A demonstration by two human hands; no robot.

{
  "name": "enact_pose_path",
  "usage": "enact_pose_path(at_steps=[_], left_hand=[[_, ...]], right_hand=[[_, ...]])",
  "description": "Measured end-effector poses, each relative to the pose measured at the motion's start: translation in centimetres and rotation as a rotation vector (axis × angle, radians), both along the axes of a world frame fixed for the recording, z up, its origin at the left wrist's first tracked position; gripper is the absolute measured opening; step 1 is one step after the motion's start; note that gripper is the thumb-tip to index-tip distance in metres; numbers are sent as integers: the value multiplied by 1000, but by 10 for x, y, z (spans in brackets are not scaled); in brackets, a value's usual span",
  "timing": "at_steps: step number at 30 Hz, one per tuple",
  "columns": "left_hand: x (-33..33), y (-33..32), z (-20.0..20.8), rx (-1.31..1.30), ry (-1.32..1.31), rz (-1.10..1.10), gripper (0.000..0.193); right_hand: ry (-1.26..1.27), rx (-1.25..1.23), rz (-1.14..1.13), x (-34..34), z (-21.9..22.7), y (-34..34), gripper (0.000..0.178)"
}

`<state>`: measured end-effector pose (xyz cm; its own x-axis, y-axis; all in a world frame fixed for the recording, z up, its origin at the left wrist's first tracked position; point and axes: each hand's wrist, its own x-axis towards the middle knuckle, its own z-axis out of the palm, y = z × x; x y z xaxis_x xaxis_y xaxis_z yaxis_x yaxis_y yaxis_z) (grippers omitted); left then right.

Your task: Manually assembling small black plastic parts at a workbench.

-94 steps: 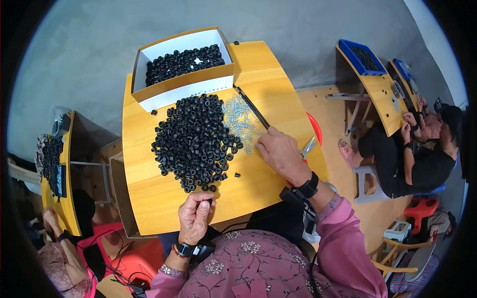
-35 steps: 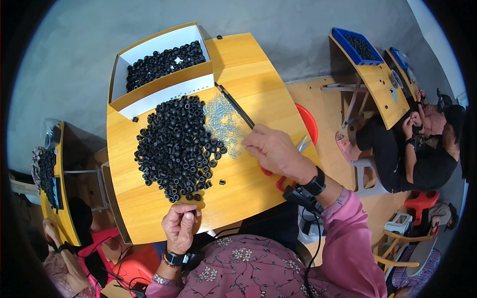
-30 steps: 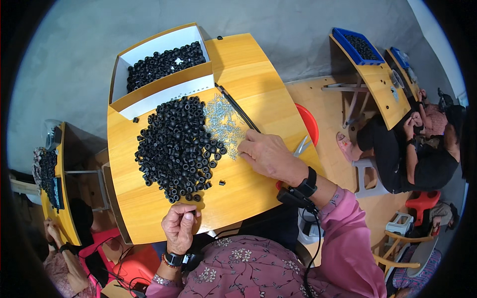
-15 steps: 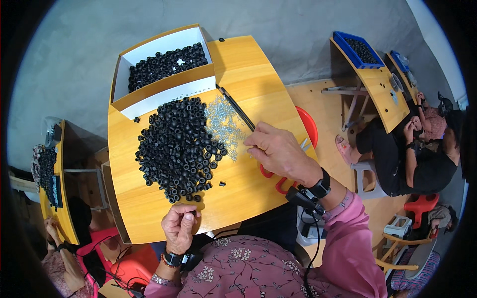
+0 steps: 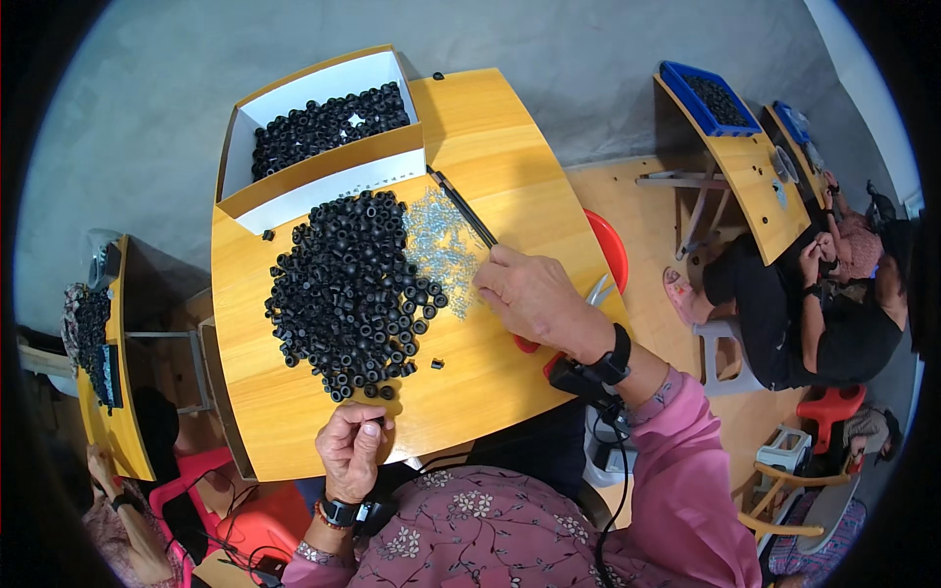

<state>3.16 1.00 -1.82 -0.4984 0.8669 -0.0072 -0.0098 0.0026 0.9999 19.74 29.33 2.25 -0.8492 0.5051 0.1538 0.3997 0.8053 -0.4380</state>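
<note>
Tiny silvery parts (image 5: 438,243) lie just forward-left of the nearer right hand (image 5: 539,299), fingers bent, grip unclear; left hand (image 5: 350,453) pinches a black piece (image 5: 377,420).

left hand (image 5: 350,453) mostly hides black piece (image 5: 377,420); scissors (image 5: 600,291) part-covered

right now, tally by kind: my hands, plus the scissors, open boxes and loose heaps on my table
Hands: 2, left hand and right hand
Scissors, partly hidden: 1
Open box: 1
Heaps: 2, black parts and small pale pieces
Total: 6
</note>
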Motion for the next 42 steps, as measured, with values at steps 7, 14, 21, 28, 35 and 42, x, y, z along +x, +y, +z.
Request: enact_pose_path(at_steps=[7,14,21,28,35,42], left_hand=[[-1,-1,-1,18,-8,2,26],[0,-1,1,-1,-28,1,26],[0,-1,-2,16,-8,10,27],[-1,-1,-2,29,5,3,26],[-1,-1,-3,20,-13,8,24],[-2,-3,-3,7,-15,5,21]], right_hand=[[-3,-31,-37,-6,1,1,9],[-103,-43,-40,-10,-3,-5,12],[-63,-29,-34,-7,-4,-3,10],[-4,-61,-16,-13,-6,-4,11],[-47,-62,-38,-15,-6,-5,13],[184,-230,-103,-8,-6,-3,6]])
